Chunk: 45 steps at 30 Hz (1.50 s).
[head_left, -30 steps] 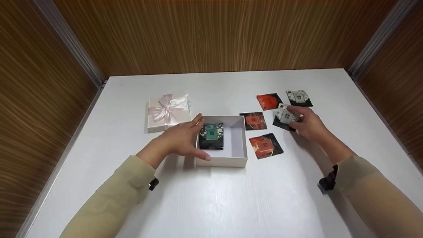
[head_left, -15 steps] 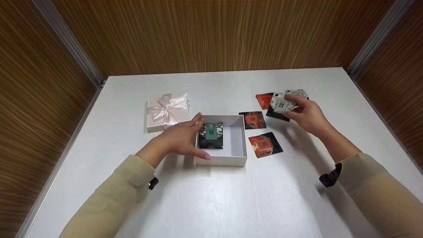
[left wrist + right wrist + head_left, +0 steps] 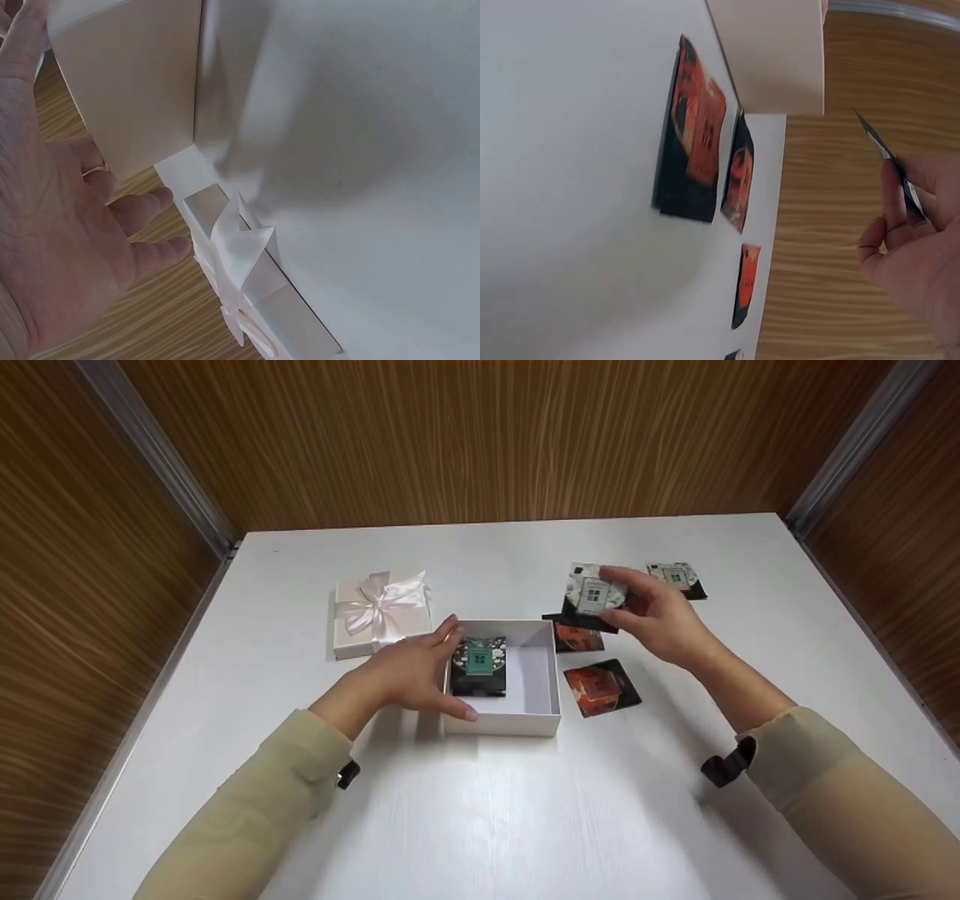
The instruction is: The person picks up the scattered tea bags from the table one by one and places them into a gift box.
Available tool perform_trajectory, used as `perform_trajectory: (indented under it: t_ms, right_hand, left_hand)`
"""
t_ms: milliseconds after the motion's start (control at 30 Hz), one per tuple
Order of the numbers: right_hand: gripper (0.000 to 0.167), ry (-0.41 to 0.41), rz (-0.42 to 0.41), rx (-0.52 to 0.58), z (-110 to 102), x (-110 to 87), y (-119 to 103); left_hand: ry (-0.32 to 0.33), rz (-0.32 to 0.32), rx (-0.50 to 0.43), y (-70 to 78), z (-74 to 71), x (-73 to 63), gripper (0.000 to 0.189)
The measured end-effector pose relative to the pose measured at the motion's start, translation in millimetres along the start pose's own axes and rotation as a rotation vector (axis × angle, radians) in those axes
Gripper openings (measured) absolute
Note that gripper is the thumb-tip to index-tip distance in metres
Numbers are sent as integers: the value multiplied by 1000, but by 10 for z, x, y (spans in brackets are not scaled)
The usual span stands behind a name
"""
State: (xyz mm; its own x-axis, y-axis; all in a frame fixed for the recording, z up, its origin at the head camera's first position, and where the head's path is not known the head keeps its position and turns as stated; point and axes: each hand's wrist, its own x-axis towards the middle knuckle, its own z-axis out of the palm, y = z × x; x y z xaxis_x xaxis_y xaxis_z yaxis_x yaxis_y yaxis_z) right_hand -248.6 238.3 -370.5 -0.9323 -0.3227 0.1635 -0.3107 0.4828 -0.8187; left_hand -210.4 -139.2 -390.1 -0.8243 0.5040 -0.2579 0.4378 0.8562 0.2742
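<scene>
My left hand (image 3: 412, 671) rests along the left side of a white open box (image 3: 502, 726), thumb over the front rim and fingers at the back left corner. In the left wrist view its fingers are extended beside the box wall (image 3: 135, 90). Inside the box, on the left, lies a dark sachet with a green label (image 3: 480, 664). Between thumb and fingers, my right hand (image 3: 667, 619) pinches a white-and-black sachet (image 3: 592, 594), raised above the table behind the box's right corner. The right wrist view shows this held sachet (image 3: 885, 152) nearly edge-on.
Right of the box lie orange-and-black sachets (image 3: 602, 690); another orange sachet (image 3: 747, 281) is hidden in the head view. A second white-and-black sachet (image 3: 677, 577) lies at the back right. A pink gift box with a ribbon bow (image 3: 379, 611) stands left. Wood-grain panels (image 3: 480, 442) enclose the table.
My right hand has lifted the white-and-black sachet off the table and carried it left, over the orange sachets toward the box. My left hand has stayed in place.
</scene>
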Motion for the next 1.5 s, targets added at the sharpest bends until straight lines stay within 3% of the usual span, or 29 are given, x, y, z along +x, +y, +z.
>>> perform_trajectory:
  t_ms: [200, 600, 1133, 1500]
  right_hand:
    - [59, -11, -22, -36, 160, -5, -158]
    - [58, -62, 1, 35, 542, 72, -302]
    - [50, -129, -76, -54, 917, 77, -307]
    - [56, -190, -164, -189, 1079, 97, -244]
  left_hand:
    - [-10, -1, 5, 2, -2, 2, 139]
    - [-3, 3, 0, -17, -7, -24, 139]
    - [-1, -6, -30, -41, 7, -53, 140]
    - [-5, -11, -32, -40, 8, -75, 139]
